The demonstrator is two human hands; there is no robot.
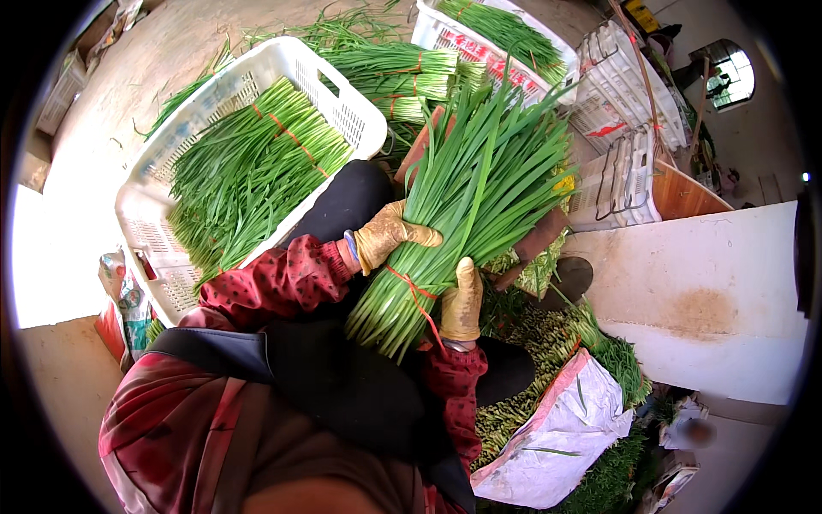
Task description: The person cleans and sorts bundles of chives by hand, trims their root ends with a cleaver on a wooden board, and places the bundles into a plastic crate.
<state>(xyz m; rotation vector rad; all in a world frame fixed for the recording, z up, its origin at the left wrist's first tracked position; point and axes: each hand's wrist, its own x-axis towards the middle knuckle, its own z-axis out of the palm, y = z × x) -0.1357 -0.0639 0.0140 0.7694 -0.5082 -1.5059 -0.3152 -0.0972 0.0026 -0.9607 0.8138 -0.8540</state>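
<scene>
A thick bundle of garlic chives [479,188] lies across my lap, its pale cut ends toward me and its leaves pointing away to the right. Round its lower part runs a red tie [409,285], with one loose end hanging by my right wrist. My left hand [390,236], in a yellowed work glove, grips the bundle from the left, thumb across the leaves. From the right my right hand [462,304], gloved alike, holds it near the tie, thumb up; its other fingers are hidden behind the stems.
To the left stands a white plastic crate [141,201] with tied chives [257,171] in it. More tied bundles [402,73] lie on the floor beyond. Another filled crate [514,81] and stacked crates [612,81] stand far right. Loose chives [514,411] lie by a white sack [565,437] at right.
</scene>
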